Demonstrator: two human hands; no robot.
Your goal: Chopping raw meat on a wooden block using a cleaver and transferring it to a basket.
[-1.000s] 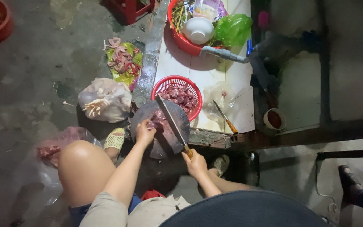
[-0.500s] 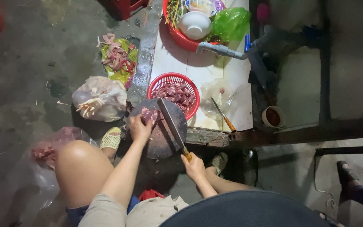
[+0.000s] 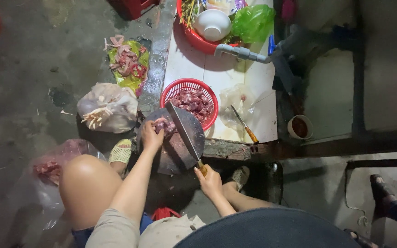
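Head view: your left hand (image 3: 151,137) pins a dark red meat piece (image 3: 165,125) on the round wooden board (image 3: 173,154); your right hand (image 3: 210,180) grips the long steel cleaver (image 3: 184,135), just right of it, blade running away from you.

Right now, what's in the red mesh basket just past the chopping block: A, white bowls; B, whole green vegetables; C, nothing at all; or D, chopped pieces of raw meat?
D: the red mesh basket holds dark red chopped meat pieces, while the left hand pins more meat on the round chopping block and the right hand grips the cleaver.
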